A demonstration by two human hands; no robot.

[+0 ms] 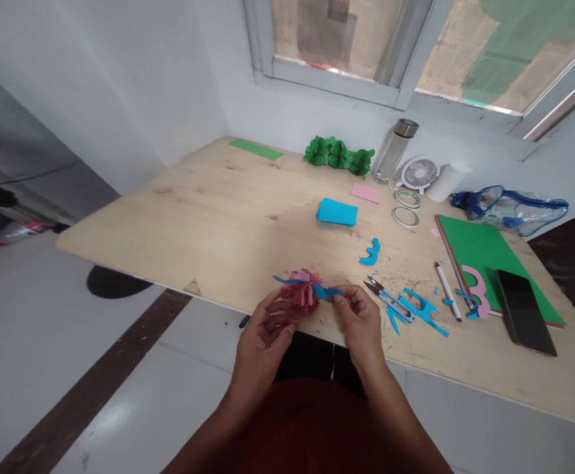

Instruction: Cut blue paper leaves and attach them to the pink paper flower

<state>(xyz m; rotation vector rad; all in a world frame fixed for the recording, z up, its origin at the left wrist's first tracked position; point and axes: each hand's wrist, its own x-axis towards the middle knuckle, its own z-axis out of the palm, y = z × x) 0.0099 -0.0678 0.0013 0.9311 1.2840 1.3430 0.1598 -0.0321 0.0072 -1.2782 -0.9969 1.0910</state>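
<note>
Near the table's front edge I have a pink paper flower (303, 299) with many fringed petals. A wavy blue paper strip (323, 291) lies across its top. My right hand (361, 322) pinches the strip's right end between thumb and fingers. On the flower's left side, my left hand (270, 332) curls its fingers around the petals. To the right lie thread snips (393, 299) with dark blades, among cut blue paper scraps (423, 309). A small scalloped blue piece (370, 252) sits just beyond them.
Farther back are a blue paper stack (337, 212), pink paper (365, 192), tape rolls (406, 216), green paper clovers (339, 155), a glass bottle (394, 151) and a small fan (419, 174). At right, a phone (525, 313) lies partly on green sheets (494, 263), beside a white pen (448, 291).
</note>
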